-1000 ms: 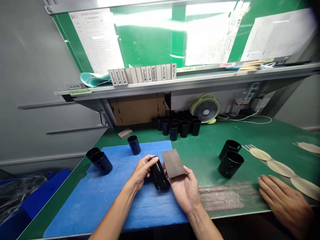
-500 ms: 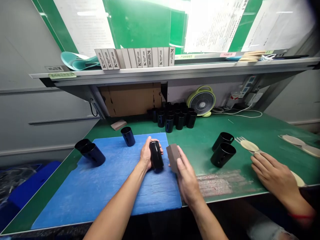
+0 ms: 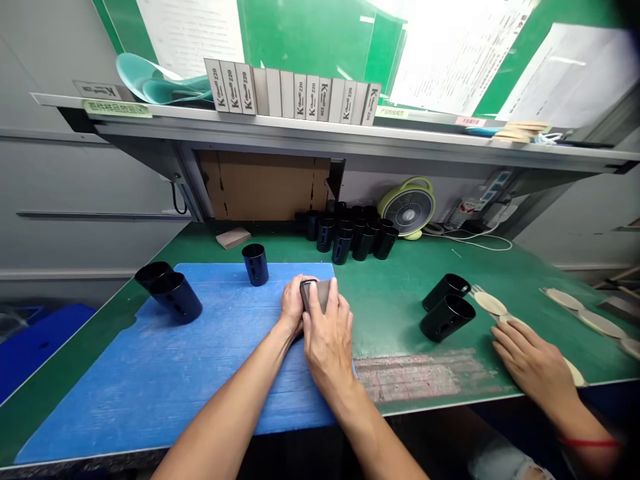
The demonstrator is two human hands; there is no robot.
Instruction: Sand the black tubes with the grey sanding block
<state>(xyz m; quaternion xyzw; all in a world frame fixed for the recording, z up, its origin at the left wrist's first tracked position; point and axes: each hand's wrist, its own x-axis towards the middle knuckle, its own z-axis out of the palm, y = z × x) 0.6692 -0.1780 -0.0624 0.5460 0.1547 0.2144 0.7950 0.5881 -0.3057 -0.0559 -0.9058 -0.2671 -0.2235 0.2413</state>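
My left hand grips a black cylinder lying on the blue mat; only its end shows between my hands. My right hand presses a grey-brown sanding pad over the cylinder and covers most of it. Both hands are closed and meet at the mat's right side.
Three more dark cylinders stand on the mat. Several black cylinders cluster at the back by a small fan. Two lie on the green table. Another person's hand rests flat on tan discs at right.
My right hand brought the pad from beside the cylinder onto it, covering it. The other person's hand shifted left along the discs. The camera tilted slightly.
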